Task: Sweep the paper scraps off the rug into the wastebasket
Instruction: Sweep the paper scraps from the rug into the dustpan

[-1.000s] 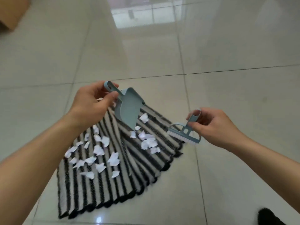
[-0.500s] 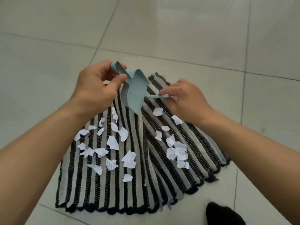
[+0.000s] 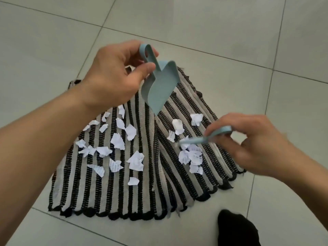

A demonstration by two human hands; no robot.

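Observation:
A black and grey striped rug (image 3: 113, 189) lies on the tiled floor with several white paper scraps (image 3: 117, 141) scattered over it. My left hand (image 3: 113, 77) grips the handle of a small light-blue dustpan (image 3: 158, 86), held tilted above the rug's far part. My right hand (image 3: 252, 144) holds a small light-blue brush (image 3: 204, 139), blurred, low over a cluster of scraps (image 3: 192, 157) on the rug's right side. No wastebasket is in view.
Pale glossy floor tiles (image 3: 230, 41) surround the rug on all sides. A foot in a black sock (image 3: 237, 229) stands at the bottom right, just off the rug's near edge.
The view has tilted down and closer to the rug. My right hand with the brush moved from beside the dustpan down to the right-hand cluster of scraps. The dustpan stays raised.

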